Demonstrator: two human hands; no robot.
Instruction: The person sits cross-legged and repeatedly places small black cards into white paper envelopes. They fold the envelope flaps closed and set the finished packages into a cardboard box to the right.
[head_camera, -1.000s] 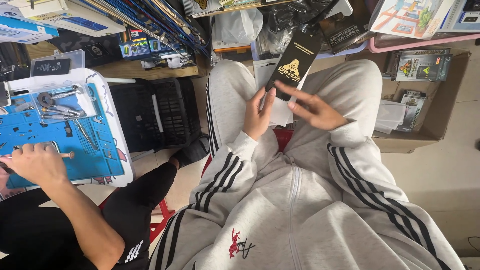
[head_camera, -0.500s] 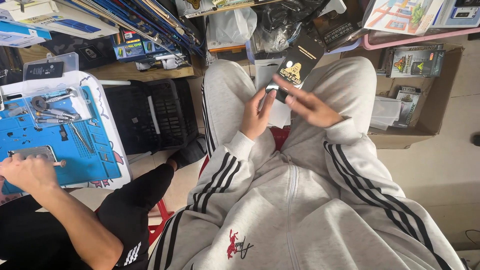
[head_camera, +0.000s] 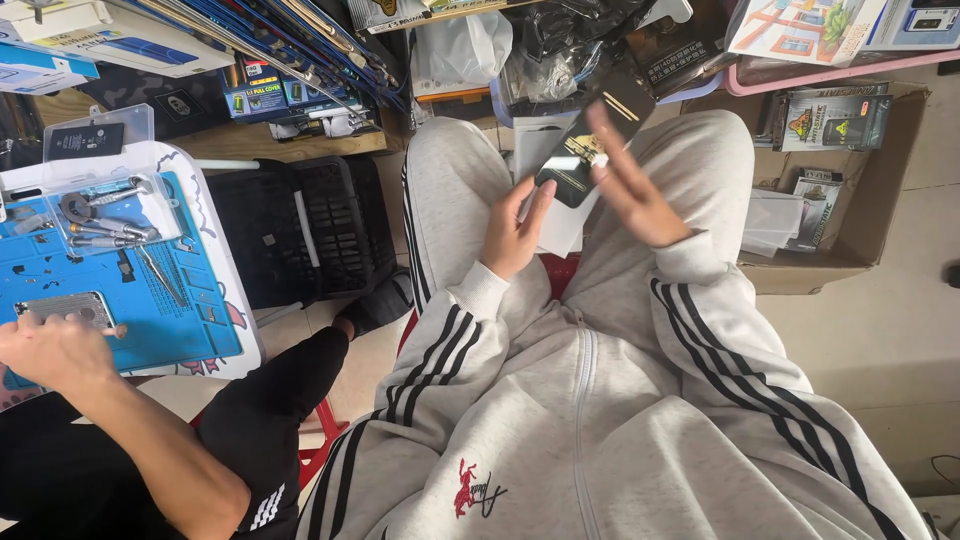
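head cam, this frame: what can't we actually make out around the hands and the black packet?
- Black packet, head view: lower end hidden behind the left hand; right hand covers one edge, so the grip there is unclear.
- White sheet under the packet: mostly covered by both hands.
- Co-worker's hand on the blue mat: the metal piece under it is partly covered.
- Co-worker's body: cut by the left edge.

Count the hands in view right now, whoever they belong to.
3. The wearer's left hand and right hand meet on a black packet above the lap. A co-worker's hand rests on the blue mat at far left. Their other hand is out of frame.
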